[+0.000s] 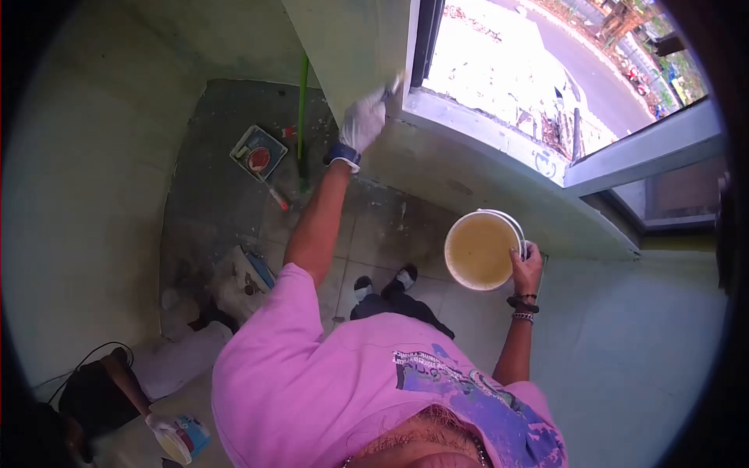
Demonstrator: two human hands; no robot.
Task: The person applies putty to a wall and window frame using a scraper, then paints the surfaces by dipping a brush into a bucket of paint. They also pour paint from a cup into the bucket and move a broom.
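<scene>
My left hand [364, 125], in a white glove, is raised to the wall beside the window frame. Its fingers are closed around a small paintbrush [394, 84], slightly blurred, whose tip is close to the frame's left edge. On the other side, my bare right hand [527, 267] grips the rim and handle side of a white bucket [480, 251]. Yellowish-cream paint or a similar liquid is in the bucket, which I hold above the floor below the sill.
A paint tray [275, 160] and an orange-handled tool [278, 196] lie on the floor near a green pole [303, 101]. At lower left, another person's gloved hand [161, 423] touches a blue-labelled tub [193, 434]. The window sash [647, 156] swings open at right.
</scene>
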